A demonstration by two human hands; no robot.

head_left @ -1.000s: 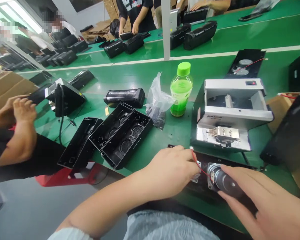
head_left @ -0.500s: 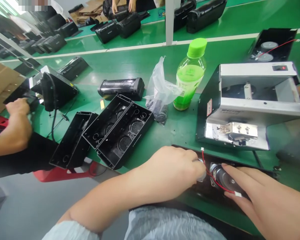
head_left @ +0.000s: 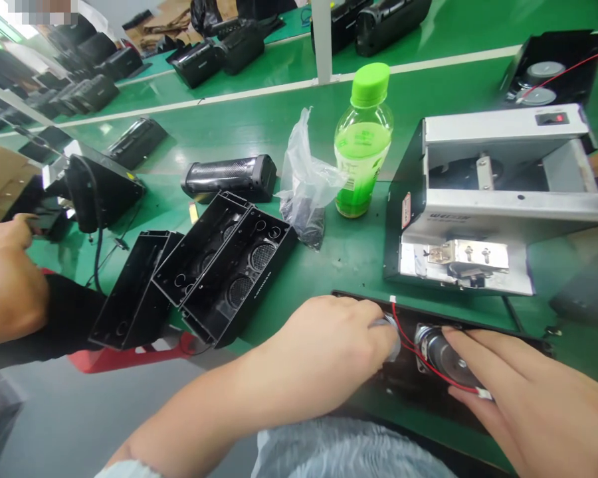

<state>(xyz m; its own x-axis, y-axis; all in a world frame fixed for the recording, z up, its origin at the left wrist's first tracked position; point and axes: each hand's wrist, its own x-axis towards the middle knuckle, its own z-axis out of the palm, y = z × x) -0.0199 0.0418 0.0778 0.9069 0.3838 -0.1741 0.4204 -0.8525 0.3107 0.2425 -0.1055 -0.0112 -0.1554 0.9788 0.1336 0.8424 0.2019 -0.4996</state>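
Black panel (head_left: 403, 393) lies before you on the green surface (head_left: 346, 259), just in front of the silver-and-black machine (head_left: 478, 206). Your left hand (head_left: 339, 352) curls its fingers closed around the left driver (head_left: 393, 338), mostly hiding it; your right hand (head_left: 523, 392) grips the right driver (head_left: 441, 358) between thumb and fingers. Red wires (head_left: 431, 370) run between your hands.

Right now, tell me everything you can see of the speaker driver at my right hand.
The speaker driver is round, with a silvery, metal-looking frame and a thick, dark back turned toward the palm. It appears seated on a dark panel. A red wire crosses its near side in view; contact is unclear. The right hand grips it between fingers and thumb, hiding its right part.
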